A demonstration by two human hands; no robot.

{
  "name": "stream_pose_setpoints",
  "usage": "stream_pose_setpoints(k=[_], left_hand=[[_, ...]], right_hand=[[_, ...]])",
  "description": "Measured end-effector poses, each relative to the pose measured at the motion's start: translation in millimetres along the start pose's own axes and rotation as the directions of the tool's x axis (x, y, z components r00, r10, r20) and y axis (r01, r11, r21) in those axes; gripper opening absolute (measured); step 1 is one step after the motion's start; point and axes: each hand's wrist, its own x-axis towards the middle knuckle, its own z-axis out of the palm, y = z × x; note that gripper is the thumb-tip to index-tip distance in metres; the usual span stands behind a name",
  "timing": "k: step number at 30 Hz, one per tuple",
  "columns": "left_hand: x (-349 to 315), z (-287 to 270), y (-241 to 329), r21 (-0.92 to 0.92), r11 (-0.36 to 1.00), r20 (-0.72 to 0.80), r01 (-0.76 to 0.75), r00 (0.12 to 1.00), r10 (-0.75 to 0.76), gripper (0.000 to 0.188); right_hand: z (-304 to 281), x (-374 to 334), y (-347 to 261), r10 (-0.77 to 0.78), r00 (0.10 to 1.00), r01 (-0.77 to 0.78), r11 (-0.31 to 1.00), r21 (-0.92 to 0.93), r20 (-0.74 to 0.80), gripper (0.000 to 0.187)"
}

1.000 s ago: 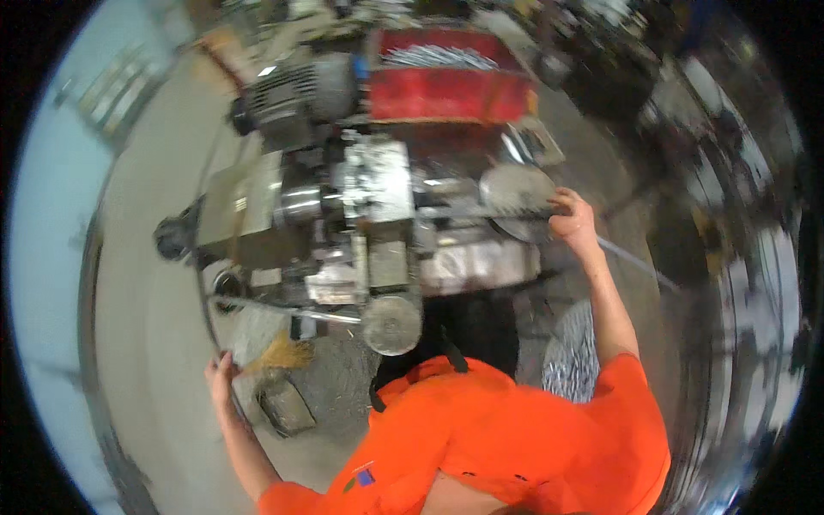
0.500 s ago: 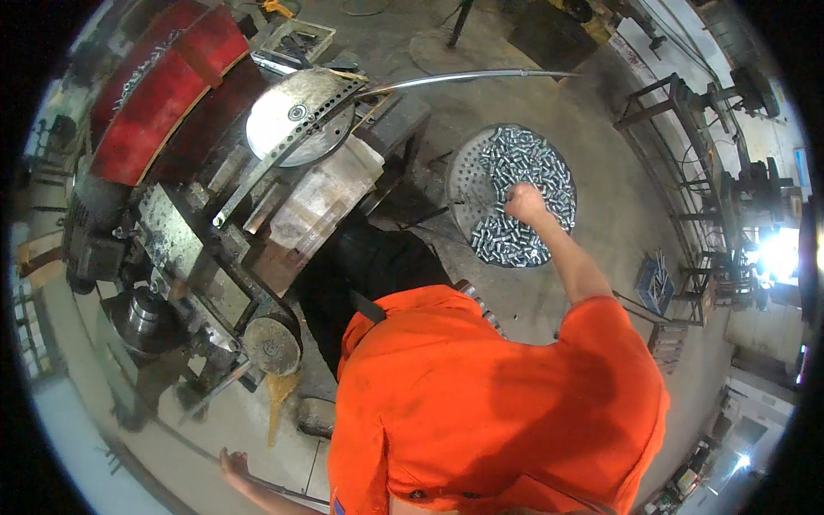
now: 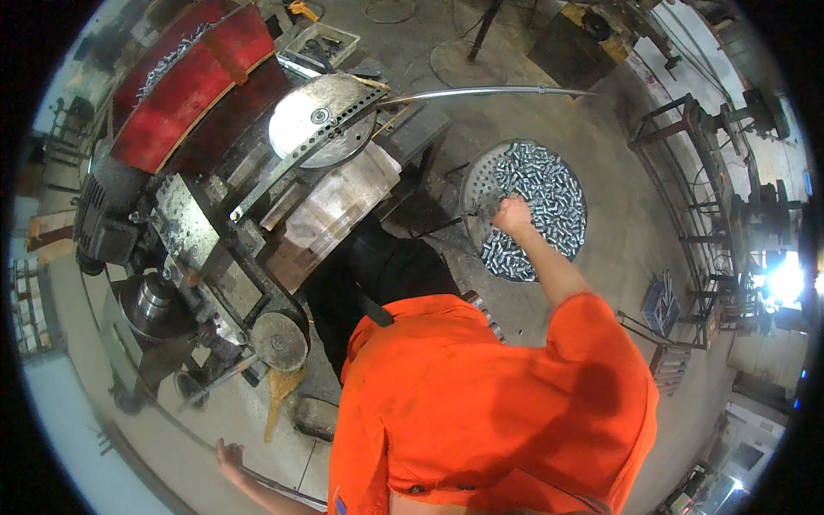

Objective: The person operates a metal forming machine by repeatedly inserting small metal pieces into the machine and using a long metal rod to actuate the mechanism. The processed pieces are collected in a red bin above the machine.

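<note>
My right hand (image 3: 512,214) is over a round perforated tray (image 3: 477,176), beside the left edge of a heap of short shiny metal cylinders (image 3: 549,197). Its fingers are curled together, and what they hold, if anything, is hidden. Far to the lower left, my left hand (image 3: 230,457) is at a long thin bar (image 3: 279,489) that runs past it on both sides. The fingers seem to be closed round the bar, though they show only small. In front of me on the left stands a machine with a round metal disc (image 3: 296,116) and a perforated arm (image 3: 283,167) across it.
A red bin (image 3: 184,94) with small metal parts stands at the far left. A curved metal rod (image 3: 481,91) reaches out from the machine over the floor. By my left side are a round-ended machine part (image 3: 280,341) and a brush (image 3: 279,395). Metal racks (image 3: 687,172) line the right.
My right hand has moved left across the tray, from over the cylinders to the border of the bare perforated part. The whole view has shifted slightly. My left hand stays at the bar.
</note>
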Motion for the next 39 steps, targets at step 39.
stream_pose_setpoints(k=[39], left_hand=[[-140, 197, 171, 0.04, 0.841, 0.418, -0.54, 0.773, 0.477, 0.028]], right_hand=[[-357, -37, -440, -0.894, -0.123, 0.98, -0.179, 0.092, -0.43, 0.027]])
